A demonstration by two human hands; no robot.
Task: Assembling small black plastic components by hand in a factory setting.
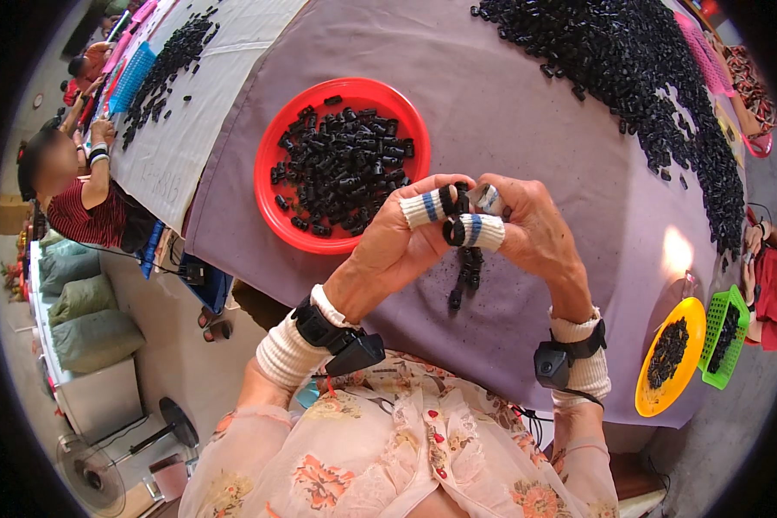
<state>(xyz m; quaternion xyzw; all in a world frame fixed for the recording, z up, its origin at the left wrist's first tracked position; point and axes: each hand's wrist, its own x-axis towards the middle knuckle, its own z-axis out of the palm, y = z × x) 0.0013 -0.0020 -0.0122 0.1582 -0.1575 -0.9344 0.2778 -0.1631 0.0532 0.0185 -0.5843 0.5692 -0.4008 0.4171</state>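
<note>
My left hand point(399, 237) and my right hand point(527, 229) meet over the purple tablecloth point(509, 121), fingertips touching. Both wear white finger sleeves with blue stripes. Between the fingertips they pinch small black ring-shaped parts point(454, 230). A short string of the same black parts point(466, 272) hangs down below the hands. Just beyond my left hand stands a round red bowl point(272, 203) full of loose black parts. Each wrist carries a black device over a white cuff.
A large heap of black parts point(656, 78) lies at the far right of the table. A yellow bowl point(691, 319) and a green basket point(738, 306) hold more at the right edge. Another person point(78, 194) sits at the left by a white-covered table point(190, 112). Sacks and a fan stand on the floor.
</note>
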